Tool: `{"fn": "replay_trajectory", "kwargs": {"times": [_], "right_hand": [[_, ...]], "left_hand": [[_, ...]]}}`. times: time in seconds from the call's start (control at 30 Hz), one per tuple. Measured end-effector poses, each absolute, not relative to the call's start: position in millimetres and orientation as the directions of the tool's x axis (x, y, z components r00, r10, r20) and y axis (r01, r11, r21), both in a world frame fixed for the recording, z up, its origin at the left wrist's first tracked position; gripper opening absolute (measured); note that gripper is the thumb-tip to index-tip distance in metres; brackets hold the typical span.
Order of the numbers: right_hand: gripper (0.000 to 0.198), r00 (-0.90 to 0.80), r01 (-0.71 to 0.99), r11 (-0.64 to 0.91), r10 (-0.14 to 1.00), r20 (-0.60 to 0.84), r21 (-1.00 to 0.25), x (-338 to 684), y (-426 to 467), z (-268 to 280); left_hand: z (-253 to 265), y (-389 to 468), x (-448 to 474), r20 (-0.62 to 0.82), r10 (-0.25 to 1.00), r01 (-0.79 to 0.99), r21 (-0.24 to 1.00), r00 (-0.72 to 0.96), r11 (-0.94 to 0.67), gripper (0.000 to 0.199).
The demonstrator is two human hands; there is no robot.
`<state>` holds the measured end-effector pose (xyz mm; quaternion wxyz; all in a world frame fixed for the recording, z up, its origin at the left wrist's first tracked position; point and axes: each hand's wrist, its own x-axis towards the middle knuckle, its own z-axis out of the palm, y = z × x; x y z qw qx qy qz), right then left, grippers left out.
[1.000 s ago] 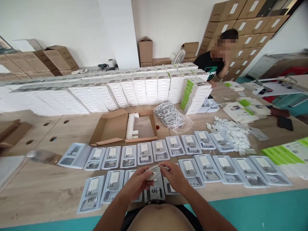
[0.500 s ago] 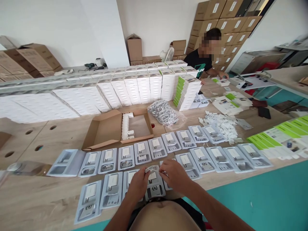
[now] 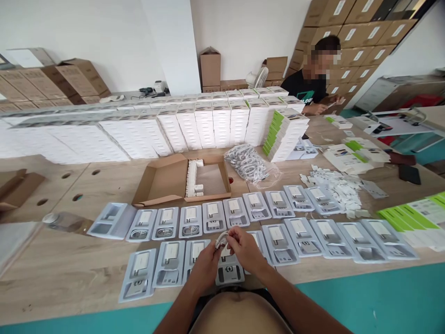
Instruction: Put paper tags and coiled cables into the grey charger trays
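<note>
A white coiled charging cable (image 3: 221, 240) is held between my two hands, above the near row of trays. My left hand (image 3: 205, 265) closes on its lower left side. The fingers of my right hand (image 3: 244, 248) pinch its right side. Directly beneath is a plastic tray (image 3: 230, 273) with a white charger and a printed card, partly covered by my hands. Neighbouring trays hold white chargers (image 3: 171, 250). In the farther row, several trays on the left also contain a coiled cable (image 3: 190, 230).
An open cardboard box (image 3: 163, 181) with white chargers lies behind the trays, beside a bag of cables (image 3: 248, 162). White boxes (image 3: 205, 123) are stacked at the back. Loose white cards (image 3: 335, 188) are heaped on the right. A co-worker (image 3: 309, 88) sits beyond, and a bottle (image 3: 66, 221) lies at left.
My right hand has come closer to my left, and both now grip the cable, which looks more tightly coiled. The view has shifted left. The co-worker's hands have lifted from the table.
</note>
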<state>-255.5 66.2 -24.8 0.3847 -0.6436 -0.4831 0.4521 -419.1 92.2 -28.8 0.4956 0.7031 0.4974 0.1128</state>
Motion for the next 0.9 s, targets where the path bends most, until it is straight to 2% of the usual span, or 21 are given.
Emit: {"fn": "replay_trajectory", "kwargs": {"times": [0.13, 0.2, 0.27, 0.37, 0.4, 0.47, 0.53, 0.57, 0.63, 0.73, 0.9], "right_hand": [[0.013, 0.149, 0.414, -0.121, 0.987, -0.064, -0.902, -257.6, 58.6, -24.9], [0.013, 0.153, 0.426, -0.101, 0.987, -0.038, -0.899, -257.2, 56.9, -25.9], [0.015, 0.172, 0.305, -0.160, 0.979, -0.111, -0.939, -257.8, 56.8, -30.5], [0.019, 0.147, 0.029, -0.307, 0.943, -0.300, -0.951, -260.0, 57.6, -42.3], [0.020, 0.144, 0.005, -0.327, 0.936, -0.322, -0.945, -260.3, 57.6, -46.0], [0.018, 0.216, 0.109, -0.298, 0.938, -0.270, -0.948, -259.1, 57.0, -51.2], [0.017, 0.321, 0.282, -0.242, 0.936, -0.146, -0.928, -255.3, 56.4, -53.0], [0.025, 0.330, 0.333, -0.223, 0.938, -0.108, -0.916, -252.5, 56.3, -53.0], [0.034, 0.237, 0.350, -0.197, 0.964, -0.116, -0.916, -246.1, 56.8, -51.9], [0.011, 0.033, 0.362, -0.158, 0.987, -0.157, -0.919, -236.2, 59.2, -49.6], [0.010, -0.128, 0.447, -0.132, 0.969, -0.209, -0.884, -224.5, 72.8, -46.8]], "left_hand": [[-36.3, 91.1, -420.0, -0.352, 0.799, 0.573, 0.819, 0.487, 0.011, 0.024], [-38.9, 90.3, -417.4, -0.351, 0.798, 0.523, 0.851, 0.490, 0.052, 0.022], [-40.4, 89.7, -413.0, -0.370, 0.781, 0.433, 0.890, 0.503, 0.143, 0.021], [-41.2, 90.2, -407.4, -0.416, 0.711, 0.273, 0.909, 0.568, 0.314, 0.017], [-41.3, 90.9, -406.8, -0.431, 0.683, 0.242, 0.901, 0.590, 0.360, 0.015], [-41.3, 93.2, -408.0, -0.464, 0.642, 0.232, 0.880, 0.610, 0.415, 0.012], [-41.5, 96.7, -412.1, -0.494, 0.611, 0.270, 0.864, 0.618, 0.426, 0.011], [-41.8, 98.8, -414.9, -0.507, 0.595, 0.296, 0.858, 0.624, 0.420, 0.010], [-42.9, 103.6, -421.2, -0.525, 0.551, 0.354, 0.849, 0.649, 0.392, 0.010], [-45.2, 111.6, -430.4, -0.510, 0.571, 0.438, 0.857, 0.643, 0.271, 0.011], [-47.5, 126.6, -436.0, -0.379, 0.716, 0.586, 0.809, 0.587, -0.053, 0.022]]}}
